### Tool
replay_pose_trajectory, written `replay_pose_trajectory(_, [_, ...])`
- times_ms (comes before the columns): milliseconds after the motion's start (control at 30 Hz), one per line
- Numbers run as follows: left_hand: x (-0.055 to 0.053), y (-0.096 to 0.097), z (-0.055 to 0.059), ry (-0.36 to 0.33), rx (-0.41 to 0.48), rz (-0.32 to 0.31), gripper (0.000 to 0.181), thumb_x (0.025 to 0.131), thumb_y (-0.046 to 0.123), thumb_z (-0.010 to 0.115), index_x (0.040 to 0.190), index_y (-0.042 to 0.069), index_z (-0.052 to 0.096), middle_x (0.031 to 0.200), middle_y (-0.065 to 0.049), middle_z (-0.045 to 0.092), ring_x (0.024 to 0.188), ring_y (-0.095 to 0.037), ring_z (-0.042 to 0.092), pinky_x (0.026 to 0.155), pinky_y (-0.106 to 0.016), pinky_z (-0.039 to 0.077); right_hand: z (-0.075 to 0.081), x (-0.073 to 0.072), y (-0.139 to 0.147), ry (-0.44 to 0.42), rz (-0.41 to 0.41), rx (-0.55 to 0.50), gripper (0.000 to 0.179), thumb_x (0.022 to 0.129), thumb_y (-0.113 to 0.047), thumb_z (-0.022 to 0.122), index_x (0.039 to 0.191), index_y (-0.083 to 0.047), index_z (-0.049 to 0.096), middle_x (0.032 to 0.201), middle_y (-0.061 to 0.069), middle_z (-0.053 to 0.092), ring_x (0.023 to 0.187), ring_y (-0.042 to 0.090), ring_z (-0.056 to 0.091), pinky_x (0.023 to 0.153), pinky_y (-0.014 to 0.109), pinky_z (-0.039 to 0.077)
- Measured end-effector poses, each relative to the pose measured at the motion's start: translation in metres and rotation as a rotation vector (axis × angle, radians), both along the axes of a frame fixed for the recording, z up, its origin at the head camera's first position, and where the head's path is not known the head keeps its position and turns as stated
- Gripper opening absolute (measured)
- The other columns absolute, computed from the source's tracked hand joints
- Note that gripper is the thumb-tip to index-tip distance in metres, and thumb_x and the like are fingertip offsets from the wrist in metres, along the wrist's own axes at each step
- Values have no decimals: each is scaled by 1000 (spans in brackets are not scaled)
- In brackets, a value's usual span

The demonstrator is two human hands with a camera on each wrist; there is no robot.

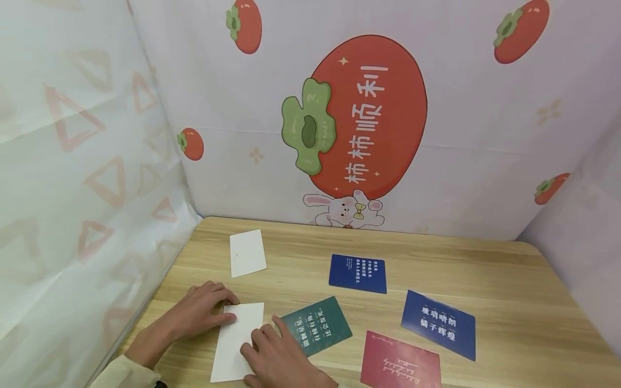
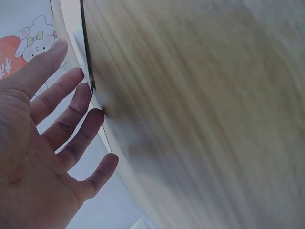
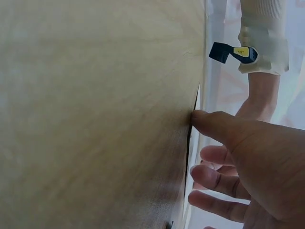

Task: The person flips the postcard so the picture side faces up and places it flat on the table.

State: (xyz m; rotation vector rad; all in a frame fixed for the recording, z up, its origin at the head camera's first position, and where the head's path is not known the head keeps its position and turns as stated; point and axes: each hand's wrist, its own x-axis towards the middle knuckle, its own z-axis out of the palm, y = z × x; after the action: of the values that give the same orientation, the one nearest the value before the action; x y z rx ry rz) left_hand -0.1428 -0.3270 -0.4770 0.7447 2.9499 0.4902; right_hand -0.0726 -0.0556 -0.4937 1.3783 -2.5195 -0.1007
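Two hands, left and right, loosely spread, touch a white card on the worktop near a green card.

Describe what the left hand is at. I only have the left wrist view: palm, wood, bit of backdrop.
Observer: Head view shows the left hand overlapping the far left corner of a white card.
Operator: Where's the other one?
Observer: The right hand is at that same card's right side, nearer the head camera.
Operator: Anything right beside it?
Observer: Yes, a green card with white writing, partly hidden by that hand.
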Motion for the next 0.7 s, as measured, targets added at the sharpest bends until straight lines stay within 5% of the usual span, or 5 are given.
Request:
replay_pose_trajectory(467, [-5, -3, 2, -38, 120, 23, 12, 106, 31, 73, 118, 31, 74, 113, 19, 68, 109, -9, 62, 92, -45, 50, 6, -4, 15, 57, -57, -85, 44, 98, -69, 68, 120, -31, 71, 103, -15, 76, 105, 8, 66, 120, 58, 45])
replay_pose_trajectory(700, [-4, -7, 9, -123, 180, 19, 28, 106, 8, 60, 125, 24, 73, 121, 13, 72, 109, -11, 65, 93, -36, 56, 9, -3, 25, -122, -85, -217, 37, 100, -55, 75, 126, -29, 73, 94, -17, 79, 101, 5, 66, 122, 64, 41])
